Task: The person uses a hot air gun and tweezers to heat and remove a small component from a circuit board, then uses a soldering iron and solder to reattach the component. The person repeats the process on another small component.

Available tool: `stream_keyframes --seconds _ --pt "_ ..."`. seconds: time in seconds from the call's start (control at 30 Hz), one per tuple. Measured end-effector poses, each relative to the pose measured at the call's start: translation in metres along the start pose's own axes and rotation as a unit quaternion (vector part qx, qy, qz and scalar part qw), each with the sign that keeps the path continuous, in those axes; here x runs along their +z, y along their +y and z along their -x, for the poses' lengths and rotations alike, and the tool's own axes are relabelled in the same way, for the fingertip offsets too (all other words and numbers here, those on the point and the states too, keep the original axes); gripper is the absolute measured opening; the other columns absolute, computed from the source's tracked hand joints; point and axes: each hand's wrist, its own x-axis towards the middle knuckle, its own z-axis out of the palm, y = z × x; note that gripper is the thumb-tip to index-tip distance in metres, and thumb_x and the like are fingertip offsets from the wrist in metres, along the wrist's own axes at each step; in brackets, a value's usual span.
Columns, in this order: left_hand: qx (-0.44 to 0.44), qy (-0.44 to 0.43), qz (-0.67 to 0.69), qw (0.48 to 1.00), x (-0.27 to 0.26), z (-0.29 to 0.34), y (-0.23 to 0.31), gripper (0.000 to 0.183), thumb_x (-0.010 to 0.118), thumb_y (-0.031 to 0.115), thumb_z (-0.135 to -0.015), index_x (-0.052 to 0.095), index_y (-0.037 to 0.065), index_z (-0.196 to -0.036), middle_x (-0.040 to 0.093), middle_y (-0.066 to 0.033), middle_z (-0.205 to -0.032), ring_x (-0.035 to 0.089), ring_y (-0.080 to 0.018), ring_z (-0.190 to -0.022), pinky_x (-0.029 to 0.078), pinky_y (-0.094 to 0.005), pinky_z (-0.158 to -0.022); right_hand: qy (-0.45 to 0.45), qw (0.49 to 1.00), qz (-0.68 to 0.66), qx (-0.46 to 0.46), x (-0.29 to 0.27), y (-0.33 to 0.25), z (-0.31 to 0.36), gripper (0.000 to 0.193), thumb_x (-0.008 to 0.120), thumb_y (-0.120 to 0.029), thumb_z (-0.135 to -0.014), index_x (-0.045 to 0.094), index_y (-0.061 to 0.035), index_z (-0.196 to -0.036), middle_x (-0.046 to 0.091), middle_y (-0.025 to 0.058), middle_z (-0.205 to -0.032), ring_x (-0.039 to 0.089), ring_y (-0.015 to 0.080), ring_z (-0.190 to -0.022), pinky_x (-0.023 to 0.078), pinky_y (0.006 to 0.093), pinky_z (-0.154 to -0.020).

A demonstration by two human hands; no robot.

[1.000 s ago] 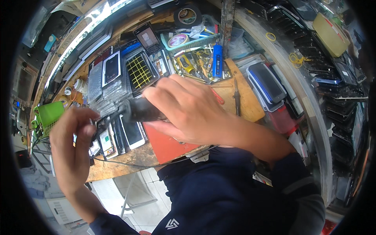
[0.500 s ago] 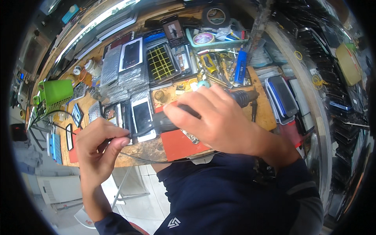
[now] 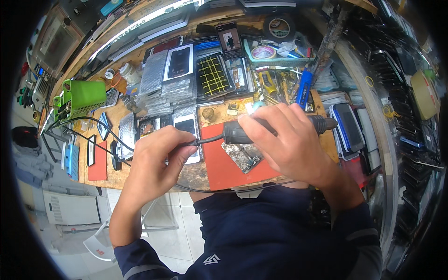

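Note:
Over the bench, my right hand [image 3: 284, 140] is wrapped round a thick black corded hand tool [image 3: 235, 133], which looks like a hot-air gun. Its ribbed, narrower end points right, past my fingers. The tool's black cable [image 3: 212, 139] leaves the left end, where my left hand [image 3: 161, 156] pinches it between thumb and fingers. Below the tool lies a red-orange mat [image 3: 219, 172] bearing a mottled metal plate [image 3: 238, 157] with a small circuit part [image 3: 253, 162] at its edge. A white-framed phone screen [image 3: 193, 157] lies just beyond my left fingertips, partly covered by them.
Bubble-wrapped packs [image 3: 154, 93] and a yellow-gridded black tray [image 3: 214, 77] stand behind. A yellow-handled screwdriver [image 3: 267, 83], a blue tool [image 3: 304, 88] and a teal basket [image 3: 280, 59] are at the back right. A green basket [image 3: 84, 95] sits left. Stacked phones [image 3: 345, 123] lie right.
Both hands have shifted right with the tool and its cable, uncovering more of the plate and circuit part on the mat. The whole view has also shifted a little.

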Motion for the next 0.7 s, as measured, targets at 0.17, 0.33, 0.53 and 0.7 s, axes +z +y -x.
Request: stream_keyframes --seconds 0.17,0.33,0.53,0.7 --pt "0.040 0.015 -0.012 0.999 0.003 0.000 0.002 0.016 0.082 0.001 -0.088 0.078 0.000 -0.104 0.068 -0.0116 -0.081 0.065 -0.0249 -0.068 0.049 -0.0347 -0.062 0.001 1.000 -0.021 -0.002 -0.004 -0.002 0.003 0.050 0.076 -0.005 -0.082 0.070 -0.0070 -0.131 0.067 0.0086 -0.108 0.066 0.0267 -0.088 0.046 0.0406 -0.074" --pt "0.053 0.037 -0.006 0.998 0.010 0.002 0.000 0.019 0.083 0.001 -0.086 0.081 0.002 -0.105 0.068 -0.0104 -0.077 0.064 -0.0236 -0.064 0.048 -0.0356 -0.061 0.008 1.000 0.008 -0.002 -0.003 -0.004 0.005 0.035 0.073 -0.016 -0.091 0.070 -0.0110 -0.125 0.064 0.0055 -0.103 0.065 0.0222 -0.093 0.048 0.0375 -0.077" --pt "0.048 0.040 0.005 0.998 0.009 0.005 0.003 0.019 0.082 -0.001 -0.087 0.080 0.001 -0.106 0.069 -0.0096 -0.079 0.065 -0.0220 -0.066 0.048 -0.0341 -0.061 0.019 1.000 0.007 -0.007 -0.001 -0.007 0.004 0.034 0.073 -0.015 -0.091 0.071 -0.0120 -0.125 0.063 0.0047 -0.102 0.065 0.0211 -0.092 0.047 0.0366 -0.075" --pt "0.004 0.006 -0.008 1.000 0.006 0.007 0.007 0.020 0.081 -0.002 -0.088 0.080 0.001 -0.108 0.069 -0.0099 -0.083 0.066 -0.0230 -0.069 0.049 -0.0340 -0.062 0.011 1.000 -0.015 -0.005 -0.004 -0.009 0.002 0.044 0.075 -0.007 -0.085 0.071 -0.0070 -0.129 0.067 0.0079 -0.105 0.065 0.0256 -0.086 0.046 0.0397 -0.073"
